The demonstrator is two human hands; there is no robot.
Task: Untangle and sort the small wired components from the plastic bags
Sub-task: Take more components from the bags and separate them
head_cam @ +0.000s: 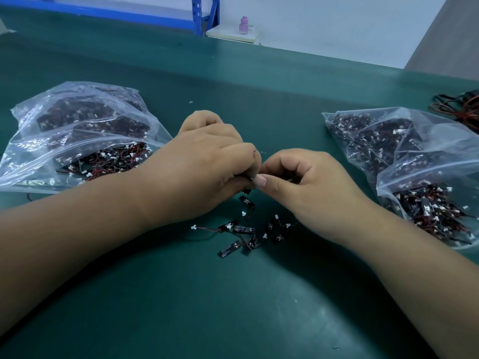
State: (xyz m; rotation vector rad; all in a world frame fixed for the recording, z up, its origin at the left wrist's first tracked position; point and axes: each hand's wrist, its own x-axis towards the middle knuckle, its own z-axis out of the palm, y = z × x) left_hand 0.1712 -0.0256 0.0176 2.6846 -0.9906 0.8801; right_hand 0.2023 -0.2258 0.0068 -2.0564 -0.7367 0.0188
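My left hand [204, 161] and my right hand [300, 180] meet above the green table, fingers curled, both pinching a small black wired component [247, 190] that is mostly hidden between the fingertips. Just below the hands lies a loose tangle of small black boards with red-black wires and white connectors [246, 233]. A clear zip bag [75, 136] full of the same parts lies at the left, its mouth facing the hands. Two more clear bags sit at the right, one further back [383, 141] and one nearer [430, 203].
The green table top [233, 307] stretches toward me below the loose parts. A bundle of red and black cables [458, 107] lies at the far right edge. Beyond the table stand a blue shelf post [198, 14] and a small pink bottle [243, 25] on a white ledge.
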